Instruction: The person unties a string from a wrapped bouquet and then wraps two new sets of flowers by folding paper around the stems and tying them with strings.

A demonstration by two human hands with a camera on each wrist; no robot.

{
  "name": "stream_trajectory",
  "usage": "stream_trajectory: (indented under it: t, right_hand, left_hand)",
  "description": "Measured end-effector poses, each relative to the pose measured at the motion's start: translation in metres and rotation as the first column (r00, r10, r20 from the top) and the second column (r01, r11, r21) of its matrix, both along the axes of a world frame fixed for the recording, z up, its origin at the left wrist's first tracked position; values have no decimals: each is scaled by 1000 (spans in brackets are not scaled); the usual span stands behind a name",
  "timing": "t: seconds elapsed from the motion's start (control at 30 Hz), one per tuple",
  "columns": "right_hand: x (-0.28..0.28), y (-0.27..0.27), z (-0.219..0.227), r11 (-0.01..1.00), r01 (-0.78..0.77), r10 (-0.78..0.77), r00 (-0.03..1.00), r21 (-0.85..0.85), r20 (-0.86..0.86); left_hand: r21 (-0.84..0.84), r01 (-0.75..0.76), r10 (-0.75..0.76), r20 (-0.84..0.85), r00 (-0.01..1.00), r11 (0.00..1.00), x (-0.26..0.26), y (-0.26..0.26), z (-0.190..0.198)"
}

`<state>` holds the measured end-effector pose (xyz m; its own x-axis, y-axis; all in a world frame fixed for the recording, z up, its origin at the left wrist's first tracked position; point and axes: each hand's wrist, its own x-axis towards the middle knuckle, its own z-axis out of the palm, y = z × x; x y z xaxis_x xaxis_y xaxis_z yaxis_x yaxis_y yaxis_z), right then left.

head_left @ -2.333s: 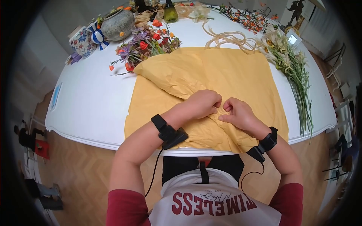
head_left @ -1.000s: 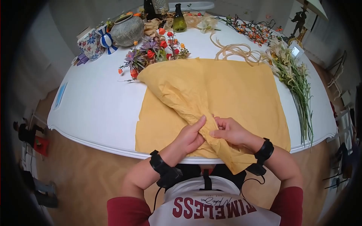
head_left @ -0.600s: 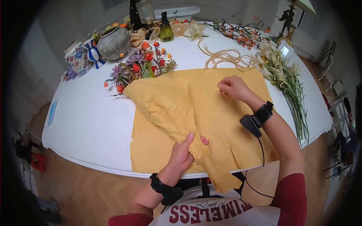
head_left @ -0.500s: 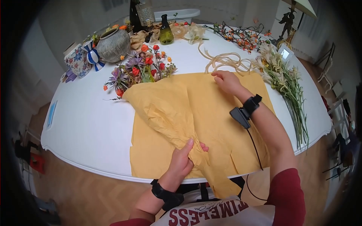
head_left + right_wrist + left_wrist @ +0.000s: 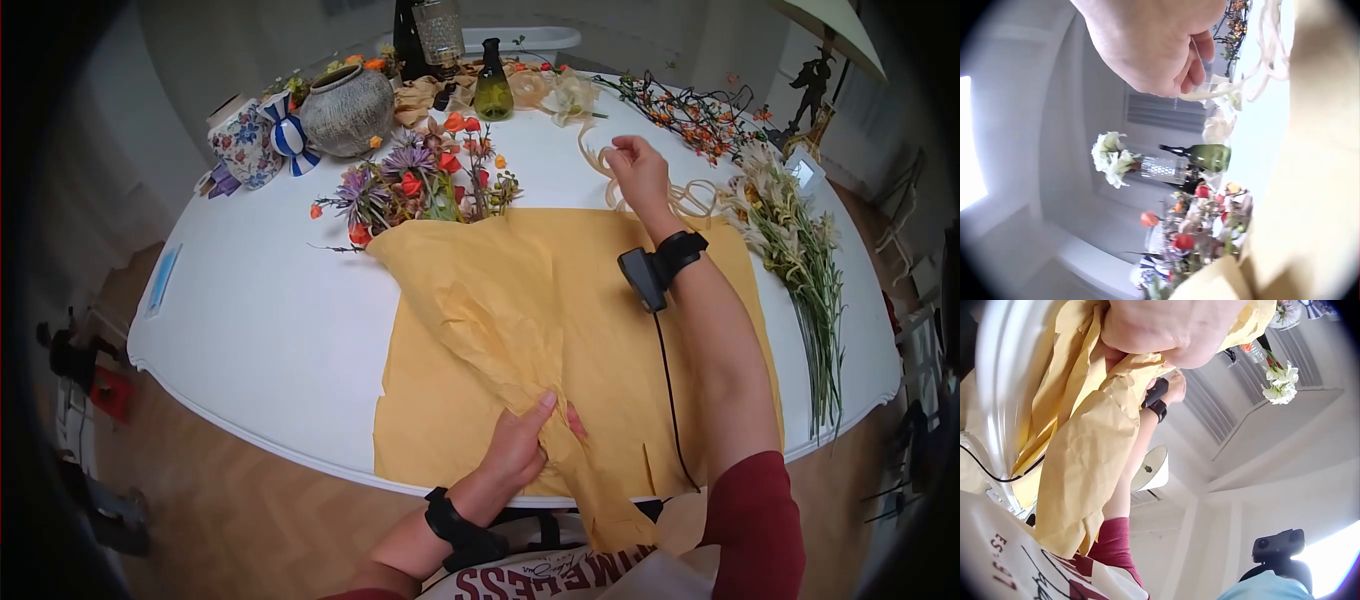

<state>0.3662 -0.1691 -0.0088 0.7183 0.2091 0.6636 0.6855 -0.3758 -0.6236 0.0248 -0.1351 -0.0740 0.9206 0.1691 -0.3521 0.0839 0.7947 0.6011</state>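
A large sheet of yellow wrapping paper (image 5: pixel 660 330) lies on the white table, its left part folded over and crumpled into a cone. My left hand (image 5: pixel 515 445) grips the gathered neck of this paper near the table's front edge, thumb on top. Below the grip, a twisted tail of paper (image 5: pixel 1088 444) hangs past the edge. Over the far side of the sheet, my right hand (image 5: pixel 642 180) is raised with curled fingers. It pinches a strand of pale beige ribbon (image 5: pixel 1210 95), which runs down to loose loops on the table.
Mixed red and purple flowers (image 5: pixel 430 180) lie at the paper's far left corner. White long-stemmed flowers (image 5: pixel 805 270) lie on the right. Behind stand a grey pot (image 5: pixel 350 110), a floral vase (image 5: pixel 245 145) and a green bottle (image 5: pixel 493 85). Berry branches (image 5: pixel 700 120) lie at the back right.
My right hand has left the paper's neck and moved away across the sheet to the ribbon. My left hand keeps its grip, with the gathered neck shifted towards the front edge.
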Motion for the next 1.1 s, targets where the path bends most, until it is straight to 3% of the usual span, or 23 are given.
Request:
stream_trajectory:
  t: [0.03,0.1,0.27,0.33,0.37,0.43,0.5,0.57,0.63,0.67,0.73,0.87,0.93,0.97,1.03,1.1]
  right_hand:
    - [-2,-6,10,1000,5,-5,1000,-6,-1]
    - [-8,-18,29,959,-208,251,939,192,-235]
    - [-55,-70,82,932,-279,343,887,234,-311]
    - [-72,-95,100,849,-426,508,820,312,-263]
    - [-88,-107,111,853,-422,504,819,306,-273]
    - [-128,-132,131,811,-549,585,754,202,-299]
    - [-158,-159,141,693,-721,668,638,6,-384]
    - [-199,-170,140,621,-768,572,582,-158,-579]
    - [-224,-161,120,432,-830,587,555,-352,-589]
    - [-235,-157,103,424,-840,587,539,-338,-604]
    - [-248,-149,62,295,-864,545,503,-408,-671]
    - [-251,-132,10,287,-907,472,414,-309,-778]
    - [-250,-125,-25,562,-825,501,275,66,-821]
    - [-253,-120,-34,558,-827,506,276,67,-817]
    - [-261,-111,-48,730,-594,545,208,338,-812]
    - [-264,-106,-55,739,-576,561,238,349,-793]
  left_hand:
    - [-6,5,-5,-1,1000,1000,0,0,1]
    - [-7,-18,17,-33,999,1000,1,0,3]
    - [4,-19,19,28,999,1000,0,0,0]
    - [-20,-34,34,22,999,999,0,-2,1]
    - [-28,-37,38,28,999,999,0,-1,0]
    - [-41,-43,44,27,999,998,1,-1,-1]
    - [-36,-46,49,82,995,998,3,-1,-4]
    - [-77,-49,56,81,995,996,6,0,-12]
    - [-119,-59,67,65,996,991,5,-1,-15]
    - [-97,-38,45,72,996,995,5,-1,-13]
    - [-68,-17,22,83,996,998,4,1,-13]
    - [-62,-7,7,-5,1000,998,4,7,-13]
    - [-55,-3,2,-20,1000,998,1,11,-10]
    - [-54,6,-8,-37,999,999,0,13,-7]
    - [-81,11,-12,-11,1000,997,-2,19,-3]
    - [-109,21,-20,12,1000,994,-2,21,4]
